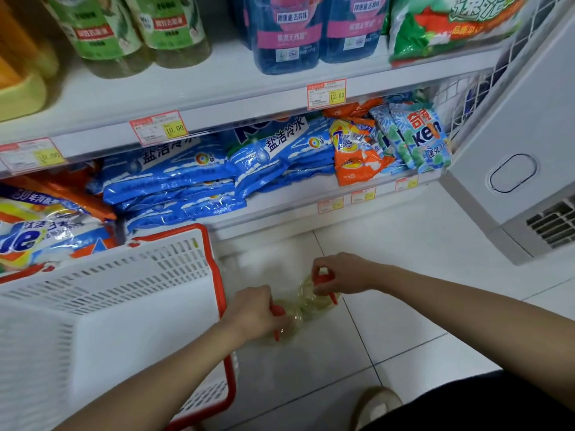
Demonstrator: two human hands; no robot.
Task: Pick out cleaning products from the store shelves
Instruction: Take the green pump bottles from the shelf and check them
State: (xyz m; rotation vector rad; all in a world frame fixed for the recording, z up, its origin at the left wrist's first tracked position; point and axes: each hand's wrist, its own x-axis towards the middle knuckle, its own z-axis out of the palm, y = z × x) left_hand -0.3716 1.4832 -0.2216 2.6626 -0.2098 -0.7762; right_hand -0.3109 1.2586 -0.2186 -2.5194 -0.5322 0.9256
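Two clear bottles (303, 306) of yellowish liquid are low by the floor (404, 244), just right of the basket (214, 275), touching each other. My left hand (253, 309) curls round the red handle (277, 310) of the near bottle (287, 326), my right hand (342, 273) round that of the far bottle (308, 293); I judge, to lift both into the basket. What it holds I cannot see. Behind it, blue bags (174, 172) lie stacked.

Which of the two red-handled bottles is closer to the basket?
The bottle gripped by the left hand, right beside the basket. The other bottle, gripped by the right hand, is farther right, away from it.
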